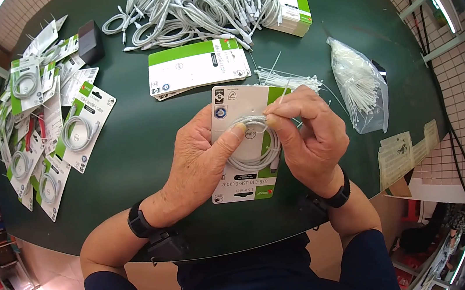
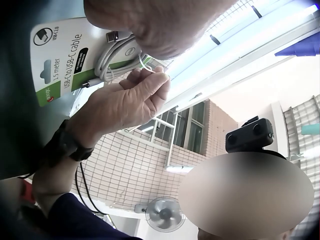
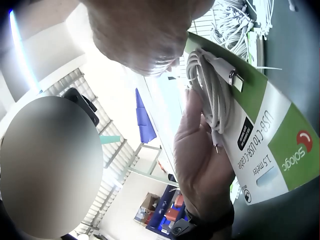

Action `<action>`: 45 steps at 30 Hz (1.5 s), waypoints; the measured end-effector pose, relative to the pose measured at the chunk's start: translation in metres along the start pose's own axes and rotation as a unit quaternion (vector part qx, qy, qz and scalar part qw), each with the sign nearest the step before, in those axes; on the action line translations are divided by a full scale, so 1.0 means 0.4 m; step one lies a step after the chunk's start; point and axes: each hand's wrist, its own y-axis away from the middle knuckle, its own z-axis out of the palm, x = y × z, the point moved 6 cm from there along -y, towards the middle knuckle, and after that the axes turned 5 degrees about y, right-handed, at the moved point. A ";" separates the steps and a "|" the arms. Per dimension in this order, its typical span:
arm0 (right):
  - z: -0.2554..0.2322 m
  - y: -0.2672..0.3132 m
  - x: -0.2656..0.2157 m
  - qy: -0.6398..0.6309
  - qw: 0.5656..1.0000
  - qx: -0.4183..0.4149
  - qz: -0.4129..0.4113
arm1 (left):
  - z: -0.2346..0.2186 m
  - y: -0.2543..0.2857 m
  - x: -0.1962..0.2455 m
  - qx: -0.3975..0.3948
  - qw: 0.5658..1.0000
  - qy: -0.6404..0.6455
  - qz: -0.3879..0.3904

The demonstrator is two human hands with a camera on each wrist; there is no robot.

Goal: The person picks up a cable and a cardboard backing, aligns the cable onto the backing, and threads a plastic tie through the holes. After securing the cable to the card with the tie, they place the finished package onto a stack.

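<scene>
White-and-green cardboard backing card (image 1: 244, 161) with a coiled white USB-C cable (image 1: 256, 147) on it sits mid-frame in the head view, held just above the dark green bench (image 1: 128, 158). Left hand (image 1: 201, 155) grips the card, thumb pressing the coil. Right hand (image 1: 307, 132) pinches a thin white cable tie (image 1: 283, 96) at the coil's top. Loose tangled white cables (image 1: 196, 3) pile at upper centre, a clear bag of white ties (image 1: 361, 84) at right, finished carded cables (image 1: 37, 135) at left.
</scene>
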 end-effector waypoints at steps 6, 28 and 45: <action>0.000 -0.017 -0.007 0.120 0.989 -0.019 -0.089 | 0.006 -0.001 0.001 -0.005 1.000 -0.018 0.014; -0.015 0.006 -0.066 0.121 0.975 -0.094 -0.163 | 0.011 0.009 0.026 -0.016 0.998 -0.032 0.058; 0.002 0.002 -0.028 0.128 0.979 -0.065 -0.147 | 0.011 0.012 0.030 -0.013 0.997 -0.050 0.059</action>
